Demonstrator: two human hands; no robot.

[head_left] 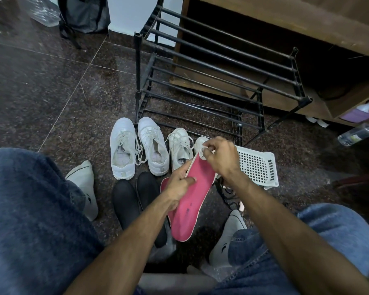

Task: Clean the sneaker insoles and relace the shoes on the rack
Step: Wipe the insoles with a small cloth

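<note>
Denim-covered knees fill the lower corners of the view, and both forearms reach forward from between them. Left hand [180, 182] grips the pink insole [189, 199] at its middle, with the thumb pressed on the pink face and the fingers curled behind the edge. Right hand [218, 157] is at the toe end of the insole, its fingers curled and pinching something small and white there; it may be a cloth or a lace end, I cannot tell which. The insole is held in the air above the floor [51, 92], tilted, with its heel end toward the person.

Three white sneakers [124, 150] stand in a row on the floor just in front of the black shoe rack [211, 67], and a fourth one is mostly hidden behind the right hand. Two dark insoles [128, 201] lie near the person, and a white basket [258, 165] lies beside the right hand.

I judge that the cleaning step is in hand and the relacing is not yet begun for this shoe. The next move probably needs a firm hold by the left hand while the right one works along the pink face.
</note>
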